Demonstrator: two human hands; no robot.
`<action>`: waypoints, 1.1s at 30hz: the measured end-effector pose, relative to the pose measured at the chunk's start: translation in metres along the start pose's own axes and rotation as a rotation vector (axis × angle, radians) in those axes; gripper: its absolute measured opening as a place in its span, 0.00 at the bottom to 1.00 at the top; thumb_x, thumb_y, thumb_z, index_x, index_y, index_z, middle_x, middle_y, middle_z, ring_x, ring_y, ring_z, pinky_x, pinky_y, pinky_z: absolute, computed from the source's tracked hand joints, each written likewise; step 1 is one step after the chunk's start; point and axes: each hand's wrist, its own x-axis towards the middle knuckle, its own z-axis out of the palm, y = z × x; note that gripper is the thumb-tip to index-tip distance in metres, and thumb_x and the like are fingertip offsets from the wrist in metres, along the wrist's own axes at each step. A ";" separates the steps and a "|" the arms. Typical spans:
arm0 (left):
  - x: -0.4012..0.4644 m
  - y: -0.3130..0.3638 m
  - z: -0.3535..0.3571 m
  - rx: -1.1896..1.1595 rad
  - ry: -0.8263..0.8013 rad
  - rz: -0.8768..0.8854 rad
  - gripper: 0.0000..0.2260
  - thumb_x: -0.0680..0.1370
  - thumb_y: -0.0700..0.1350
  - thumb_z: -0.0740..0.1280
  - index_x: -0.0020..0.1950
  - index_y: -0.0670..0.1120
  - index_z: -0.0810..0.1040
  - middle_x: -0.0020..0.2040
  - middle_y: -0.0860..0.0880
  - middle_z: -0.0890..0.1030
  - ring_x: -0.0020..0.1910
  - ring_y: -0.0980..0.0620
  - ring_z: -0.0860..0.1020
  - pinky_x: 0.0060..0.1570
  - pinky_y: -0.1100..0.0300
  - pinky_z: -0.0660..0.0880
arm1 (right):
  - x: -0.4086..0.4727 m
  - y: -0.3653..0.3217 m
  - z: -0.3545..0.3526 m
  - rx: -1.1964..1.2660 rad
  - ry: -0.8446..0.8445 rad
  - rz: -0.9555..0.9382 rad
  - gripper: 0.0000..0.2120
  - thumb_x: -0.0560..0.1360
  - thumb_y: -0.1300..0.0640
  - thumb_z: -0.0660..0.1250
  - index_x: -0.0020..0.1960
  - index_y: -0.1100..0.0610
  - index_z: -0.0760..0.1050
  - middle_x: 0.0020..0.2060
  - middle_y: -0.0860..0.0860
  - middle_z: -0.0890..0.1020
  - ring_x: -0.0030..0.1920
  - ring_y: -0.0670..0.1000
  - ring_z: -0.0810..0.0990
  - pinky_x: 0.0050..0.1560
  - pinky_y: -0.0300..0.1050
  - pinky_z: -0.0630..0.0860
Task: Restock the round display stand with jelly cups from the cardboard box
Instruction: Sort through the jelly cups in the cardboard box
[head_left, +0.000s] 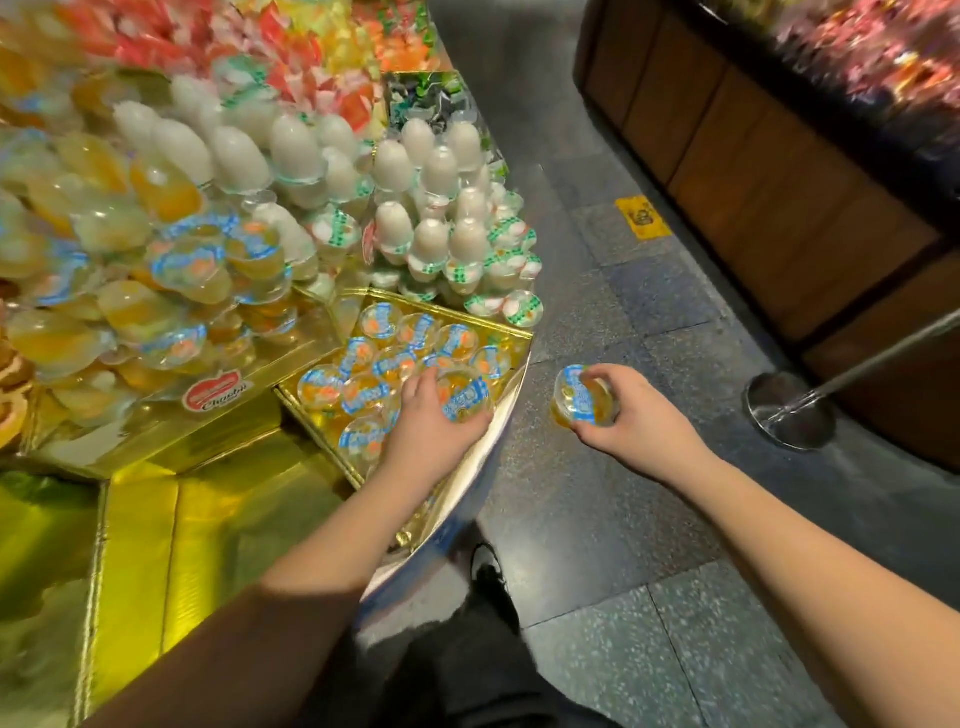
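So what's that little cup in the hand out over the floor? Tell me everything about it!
The jelly cup is a small clear plastic tub with orange jelly inside and a round blue-and-white foil lid. It is tilted so the lid faces up and leftward. The right hand grips it with curled fingers, out over the grey speckled floor, beside the display stand's edge. Nothing else touches it.

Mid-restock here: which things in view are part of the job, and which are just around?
Job:
- left hand setting a jelly cup into the gold tray
- right hand holding another cup over the floor
- orange cups already in that tray

Just around:
- white jelly cups
- stanchion base
- yellow floor sticker
- wooden counter
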 end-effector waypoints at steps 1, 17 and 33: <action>0.015 0.003 0.005 0.020 -0.004 0.001 0.42 0.74 0.57 0.73 0.80 0.45 0.54 0.77 0.49 0.58 0.71 0.52 0.68 0.68 0.56 0.67 | 0.016 0.002 -0.004 -0.015 -0.005 -0.007 0.28 0.71 0.52 0.75 0.69 0.53 0.71 0.67 0.50 0.73 0.67 0.49 0.72 0.63 0.43 0.69; 0.137 0.004 0.063 0.436 -0.025 -0.110 0.38 0.73 0.64 0.69 0.77 0.48 0.61 0.69 0.48 0.64 0.69 0.47 0.61 0.69 0.54 0.56 | 0.181 0.020 0.025 -0.049 -0.156 -0.013 0.29 0.71 0.49 0.74 0.69 0.51 0.69 0.67 0.47 0.72 0.65 0.49 0.74 0.56 0.47 0.73; 0.159 -0.013 0.097 0.575 0.010 -0.226 0.38 0.77 0.63 0.64 0.79 0.46 0.55 0.72 0.43 0.62 0.72 0.42 0.59 0.70 0.52 0.59 | 0.216 0.045 0.065 0.037 -0.297 -0.048 0.27 0.72 0.51 0.74 0.68 0.53 0.68 0.67 0.47 0.69 0.61 0.52 0.76 0.55 0.53 0.76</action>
